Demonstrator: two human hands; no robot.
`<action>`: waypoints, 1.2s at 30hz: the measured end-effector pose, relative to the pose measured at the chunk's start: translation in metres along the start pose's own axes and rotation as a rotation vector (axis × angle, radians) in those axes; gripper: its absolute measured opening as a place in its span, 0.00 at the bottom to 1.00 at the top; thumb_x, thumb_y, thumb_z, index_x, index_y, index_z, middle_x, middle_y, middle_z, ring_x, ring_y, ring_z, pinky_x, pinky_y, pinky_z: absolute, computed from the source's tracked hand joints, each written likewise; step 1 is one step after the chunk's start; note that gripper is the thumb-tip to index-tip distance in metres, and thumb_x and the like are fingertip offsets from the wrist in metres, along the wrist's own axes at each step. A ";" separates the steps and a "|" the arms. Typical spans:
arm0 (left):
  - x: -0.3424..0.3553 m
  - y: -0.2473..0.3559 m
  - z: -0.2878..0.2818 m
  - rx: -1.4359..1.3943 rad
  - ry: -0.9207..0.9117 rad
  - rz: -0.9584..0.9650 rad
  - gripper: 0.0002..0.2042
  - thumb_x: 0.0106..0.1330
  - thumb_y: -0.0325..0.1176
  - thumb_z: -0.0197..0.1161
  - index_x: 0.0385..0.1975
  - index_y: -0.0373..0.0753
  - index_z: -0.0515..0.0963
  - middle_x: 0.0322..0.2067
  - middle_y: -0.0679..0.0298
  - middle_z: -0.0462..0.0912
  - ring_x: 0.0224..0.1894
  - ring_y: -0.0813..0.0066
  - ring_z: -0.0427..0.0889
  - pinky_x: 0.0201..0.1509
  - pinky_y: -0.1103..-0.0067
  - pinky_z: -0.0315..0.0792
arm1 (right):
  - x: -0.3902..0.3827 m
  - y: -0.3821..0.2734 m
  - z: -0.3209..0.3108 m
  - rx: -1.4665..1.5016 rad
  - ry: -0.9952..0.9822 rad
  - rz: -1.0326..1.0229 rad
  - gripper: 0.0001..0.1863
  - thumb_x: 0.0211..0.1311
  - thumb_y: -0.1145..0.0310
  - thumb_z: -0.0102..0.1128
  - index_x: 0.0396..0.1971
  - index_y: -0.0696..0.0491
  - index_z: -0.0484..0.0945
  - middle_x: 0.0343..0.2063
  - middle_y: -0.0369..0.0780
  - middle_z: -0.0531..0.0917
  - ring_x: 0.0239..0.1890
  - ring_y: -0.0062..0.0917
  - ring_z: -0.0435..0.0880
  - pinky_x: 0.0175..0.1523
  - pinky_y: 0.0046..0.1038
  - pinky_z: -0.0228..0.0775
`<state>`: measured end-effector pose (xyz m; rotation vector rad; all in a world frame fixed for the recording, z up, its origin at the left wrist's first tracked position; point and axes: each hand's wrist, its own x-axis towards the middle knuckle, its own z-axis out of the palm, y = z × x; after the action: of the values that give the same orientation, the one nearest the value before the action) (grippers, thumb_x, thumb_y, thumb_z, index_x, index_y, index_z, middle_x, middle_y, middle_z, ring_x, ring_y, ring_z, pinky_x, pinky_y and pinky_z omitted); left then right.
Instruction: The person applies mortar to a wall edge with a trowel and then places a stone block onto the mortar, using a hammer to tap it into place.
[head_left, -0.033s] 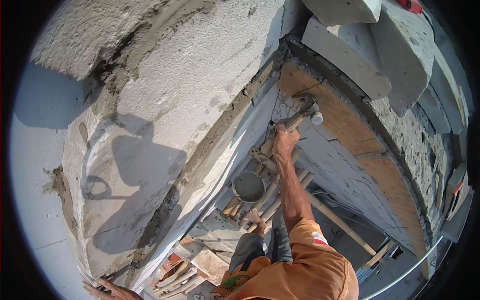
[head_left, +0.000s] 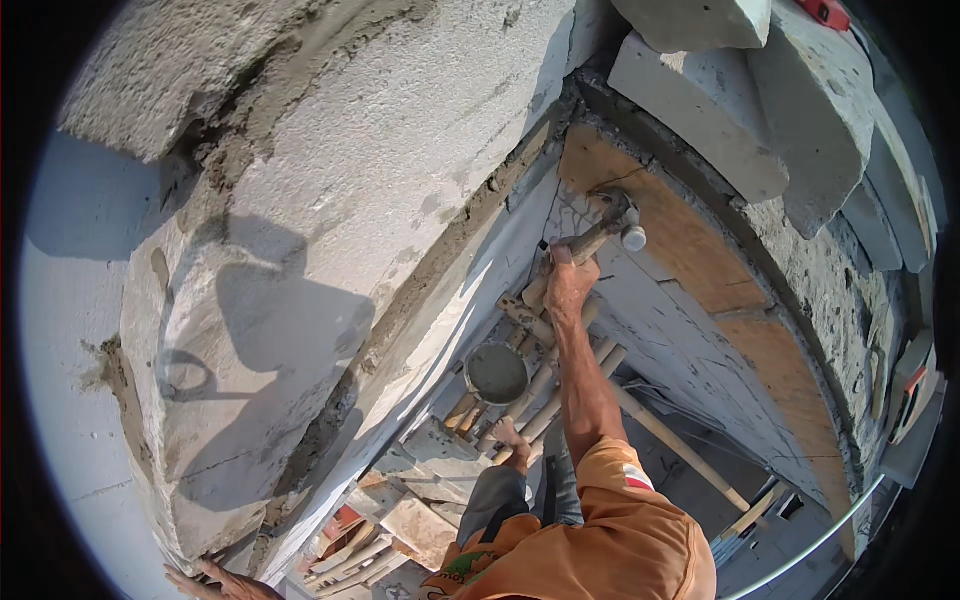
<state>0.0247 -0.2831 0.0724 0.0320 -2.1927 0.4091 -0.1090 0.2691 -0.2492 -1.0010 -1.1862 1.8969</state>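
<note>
My right hand point(head_left: 572, 282) is closed round the wooden handle of a claw hammer point(head_left: 606, 226). The hammer's metal head, with a round pale striking face, is up in front of the inner corner, near an orange-brown board point(head_left: 660, 225). At the lower left edge, my left hand point(head_left: 228, 582) shows only in part, fingers stretched out against the near end of the pale block wall point(head_left: 330, 170). Whether it presses on the block I cannot tell. Grey mortar point(head_left: 420, 275) runs along the wall's lower joint.
A round bucket of grey mortar point(head_left: 497, 374) stands below on wooden poles point(head_left: 680, 446), beside my bare foot point(head_left: 508, 436). Cut pale blocks point(head_left: 700, 110) are stacked along the rough ledge at upper right. A pale hose point(head_left: 815, 540) curves at lower right. Boards and rubble point(head_left: 420, 530) lie below.
The view has shifted very slightly against the wall and blocks. My right hand keeps its grip on the hammer, and my left hand stays at the lower left.
</note>
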 end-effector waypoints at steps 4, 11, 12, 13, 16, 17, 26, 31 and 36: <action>0.005 0.011 -0.010 0.005 -0.007 -0.011 0.26 0.76 0.51 0.49 0.71 0.53 0.63 0.73 0.54 0.56 0.75 0.51 0.50 0.77 0.56 0.45 | 0.006 0.015 0.013 -0.051 0.051 -0.072 0.08 0.56 0.70 0.65 0.28 0.58 0.75 0.21 0.32 0.74 0.21 0.16 0.68 0.28 0.23 0.61; 0.009 0.020 -0.008 -0.017 0.013 -0.028 0.27 0.75 0.52 0.50 0.71 0.53 0.63 0.73 0.53 0.56 0.75 0.50 0.50 0.77 0.56 0.45 | 0.019 0.038 0.020 -0.190 0.117 -0.091 0.06 0.59 0.72 0.63 0.29 0.57 0.75 0.19 0.32 0.74 0.23 0.17 0.69 0.31 0.26 0.65; 0.009 0.022 -0.006 -0.029 0.020 -0.031 0.27 0.75 0.53 0.50 0.71 0.53 0.63 0.73 0.53 0.56 0.75 0.50 0.50 0.77 0.56 0.45 | 0.020 0.039 0.020 -0.239 0.106 -0.076 0.07 0.59 0.72 0.62 0.31 0.60 0.76 0.20 0.36 0.76 0.24 0.21 0.69 0.33 0.29 0.67; 0.009 0.022 -0.004 -0.037 0.022 -0.037 0.27 0.75 0.53 0.50 0.71 0.52 0.63 0.73 0.53 0.55 0.75 0.50 0.50 0.77 0.56 0.45 | 0.019 0.037 0.020 -0.243 0.121 -0.084 0.07 0.59 0.72 0.62 0.31 0.60 0.76 0.20 0.36 0.76 0.24 0.21 0.69 0.33 0.29 0.67; 0.010 0.022 0.000 -0.057 0.030 -0.045 0.28 0.75 0.53 0.51 0.71 0.52 0.63 0.73 0.53 0.55 0.75 0.50 0.50 0.77 0.55 0.45 | 0.012 0.022 0.020 -0.510 0.057 -0.063 0.12 0.59 0.68 0.60 0.31 0.64 0.76 0.23 0.45 0.80 0.28 0.29 0.76 0.40 0.35 0.71; 0.012 0.023 0.001 -0.067 0.037 -0.046 0.28 0.75 0.53 0.51 0.72 0.52 0.63 0.73 0.52 0.55 0.75 0.49 0.49 0.77 0.55 0.45 | 0.013 0.022 0.013 -0.504 0.072 -0.070 0.12 0.59 0.68 0.60 0.31 0.64 0.76 0.23 0.45 0.80 0.28 0.29 0.76 0.40 0.35 0.71; 0.018 0.027 0.011 -0.120 0.060 -0.054 0.29 0.74 0.55 0.52 0.72 0.52 0.63 0.73 0.51 0.54 0.75 0.48 0.49 0.76 0.55 0.45 | 0.008 0.002 0.018 -0.581 0.072 0.036 0.17 0.58 0.64 0.62 0.21 0.64 0.77 0.17 0.48 0.80 0.22 0.39 0.81 0.35 0.42 0.71; 0.023 0.028 0.012 -0.123 0.051 -0.047 0.30 0.73 0.55 0.53 0.72 0.51 0.63 0.73 0.51 0.54 0.75 0.47 0.49 0.76 0.54 0.45 | 0.009 0.009 0.003 -0.386 -0.031 0.157 0.16 0.57 0.63 0.68 0.21 0.59 0.75 0.16 0.37 0.76 0.20 0.26 0.76 0.28 0.33 0.68; 0.023 0.026 0.010 -0.113 0.035 -0.041 0.31 0.72 0.56 0.54 0.72 0.51 0.63 0.74 0.50 0.54 0.75 0.47 0.48 0.76 0.54 0.46 | -0.019 -0.001 -0.016 -0.151 -0.190 0.290 0.16 0.56 0.62 0.73 0.23 0.53 0.73 0.15 0.30 0.70 0.19 0.17 0.71 0.24 0.24 0.64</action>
<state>-0.0010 -0.2585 0.0776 0.0080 -2.1734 0.2608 -0.0854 0.2598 -0.2480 -1.1450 -1.3707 2.1934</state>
